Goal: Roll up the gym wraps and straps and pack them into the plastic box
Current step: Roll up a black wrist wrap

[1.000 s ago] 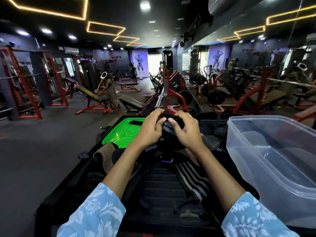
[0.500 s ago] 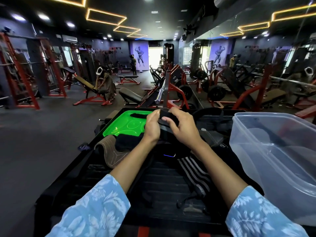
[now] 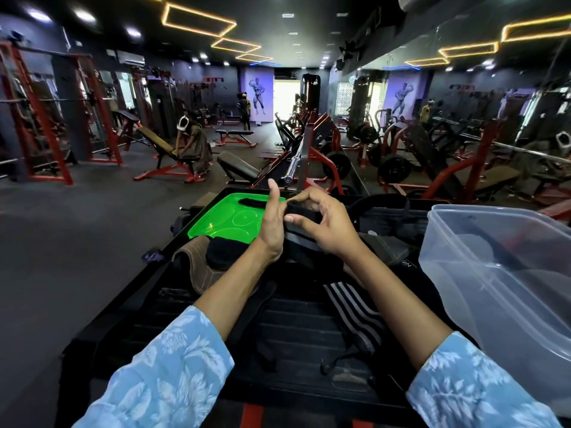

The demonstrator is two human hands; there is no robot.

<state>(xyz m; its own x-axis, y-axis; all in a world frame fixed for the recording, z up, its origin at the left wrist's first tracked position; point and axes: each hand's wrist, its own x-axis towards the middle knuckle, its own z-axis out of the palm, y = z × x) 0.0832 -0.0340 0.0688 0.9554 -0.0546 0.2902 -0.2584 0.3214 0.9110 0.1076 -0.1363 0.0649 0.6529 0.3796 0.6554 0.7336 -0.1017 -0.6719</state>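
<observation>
My right hand [image 3: 324, 223] grips a partly rolled black wrap [image 3: 301, 213], thumb and fingers curled round the roll. Its loose grey-and-black tail [image 3: 301, 245] hangs down between my wrists. My left hand [image 3: 273, 223] stands edge-on against the left side of the roll, fingers straight and pointing up. A black-and-white striped wrap [image 3: 355, 313] lies unrolled below my right forearm. The clear plastic box [image 3: 482, 273] stands at the right with nothing visible inside it.
A green lid [image 3: 228, 217] lies beyond my left hand with a black strap [image 3: 251, 201] on it. A brown leather piece [image 3: 197, 267] and a black roll [image 3: 222, 254] lie at the left. Dark belts [image 3: 386, 217] lie behind. Everything rests on a black ribbed platform [image 3: 293, 335].
My left hand has let go of the roll and straightened its fingers upward beside it. My right hand keeps its grip. The view has tilted slightly.
</observation>
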